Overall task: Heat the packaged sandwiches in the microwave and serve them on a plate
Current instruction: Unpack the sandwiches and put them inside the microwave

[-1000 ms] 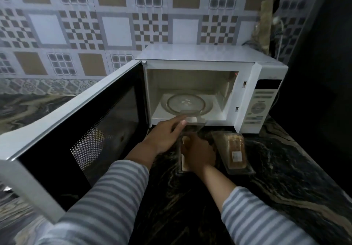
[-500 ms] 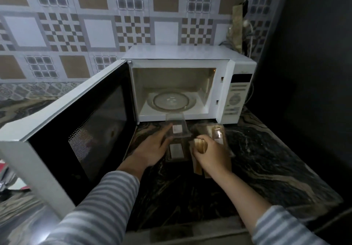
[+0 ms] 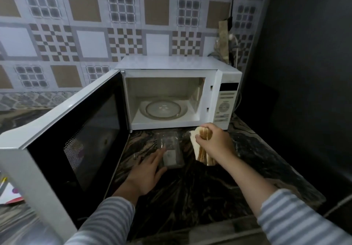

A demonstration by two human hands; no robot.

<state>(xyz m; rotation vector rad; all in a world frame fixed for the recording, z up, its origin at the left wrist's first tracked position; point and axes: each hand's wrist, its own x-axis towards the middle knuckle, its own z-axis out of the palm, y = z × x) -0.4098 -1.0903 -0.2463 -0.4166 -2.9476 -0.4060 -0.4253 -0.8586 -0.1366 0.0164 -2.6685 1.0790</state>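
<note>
- The left hand [image 3: 146, 172] lies low in the centre of the frame, palm down, fingers straight and spread, its fingertips touching a clear plastic package [image 3: 170, 150].
- The right hand [image 3: 215, 141] sits right of centre, raised, fingers curled, gripping a sandwich [image 3: 202, 150].
- Both forearms are bare below striped sleeves.

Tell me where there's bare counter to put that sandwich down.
Bare dark counter lies right of the right hand, toward the black wall, and near the front edge between both forearms. It is crowded before the microwave: open plastic package under the left hand, with the door beside it.
</note>
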